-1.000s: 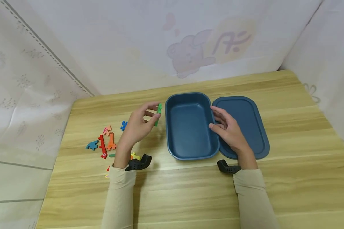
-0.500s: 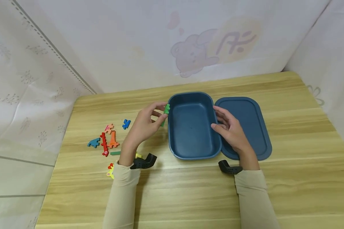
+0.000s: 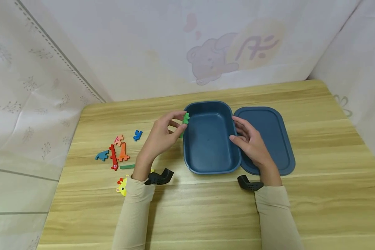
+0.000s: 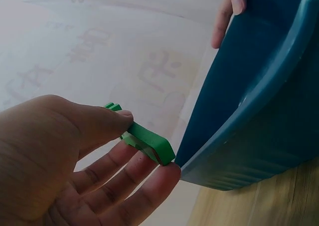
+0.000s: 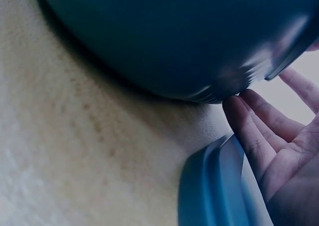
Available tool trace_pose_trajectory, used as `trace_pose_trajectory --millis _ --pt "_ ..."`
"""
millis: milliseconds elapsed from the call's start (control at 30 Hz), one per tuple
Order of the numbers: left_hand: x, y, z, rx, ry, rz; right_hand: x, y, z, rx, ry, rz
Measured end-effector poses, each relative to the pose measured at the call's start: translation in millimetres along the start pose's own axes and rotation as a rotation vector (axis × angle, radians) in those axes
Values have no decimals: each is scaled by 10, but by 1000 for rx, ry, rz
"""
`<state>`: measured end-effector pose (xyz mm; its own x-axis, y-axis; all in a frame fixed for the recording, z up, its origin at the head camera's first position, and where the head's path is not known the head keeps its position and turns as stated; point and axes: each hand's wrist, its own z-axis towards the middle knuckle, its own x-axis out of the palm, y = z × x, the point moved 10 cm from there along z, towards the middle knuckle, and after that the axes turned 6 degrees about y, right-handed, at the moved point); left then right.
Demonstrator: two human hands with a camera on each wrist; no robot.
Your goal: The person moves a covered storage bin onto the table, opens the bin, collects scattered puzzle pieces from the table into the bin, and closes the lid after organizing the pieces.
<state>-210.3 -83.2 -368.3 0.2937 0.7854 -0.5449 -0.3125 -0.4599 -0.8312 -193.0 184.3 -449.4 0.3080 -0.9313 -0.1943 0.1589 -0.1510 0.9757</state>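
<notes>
My left hand (image 3: pixel 164 133) pinches a green puzzle piece (image 3: pixel 185 119) between thumb and fingers, at the left rim of a dark blue plastic box (image 3: pixel 210 166). In the left wrist view the green piece (image 4: pixel 149 140) shows its smooth edge, just beside the box wall (image 4: pixel 244 151). On the opposite side, my right hand (image 3: pixel 250 139) holds the box's right rim, thumb over the edge and fingers against the outer wall. The right wrist view shows those fingers (image 5: pixel 249 126) touching the box's outside (image 5: pixel 199 46). The box interior holds nothing visible.
A blue lid (image 3: pixel 268 139) lies right of the box, partly under its edge. Left of my left arm lie a blue piece (image 3: pixel 138 135), a red piece (image 3: pixel 114 158), an orange piece (image 3: pixel 123 152), a green strip (image 3: pixel 127 167) and a yellow animal-head piece (image 3: pixel 122 187).
My left hand has moved right with the green puzzle piece, from beside the box to its left rim. The right hand keeps its hold on the box.
</notes>
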Motion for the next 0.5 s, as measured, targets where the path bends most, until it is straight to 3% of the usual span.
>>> trace_pose_trajectory --millis 500 --pt "34 -82 13 10 -5 -63 -1 24 14 -13 -3 -10"
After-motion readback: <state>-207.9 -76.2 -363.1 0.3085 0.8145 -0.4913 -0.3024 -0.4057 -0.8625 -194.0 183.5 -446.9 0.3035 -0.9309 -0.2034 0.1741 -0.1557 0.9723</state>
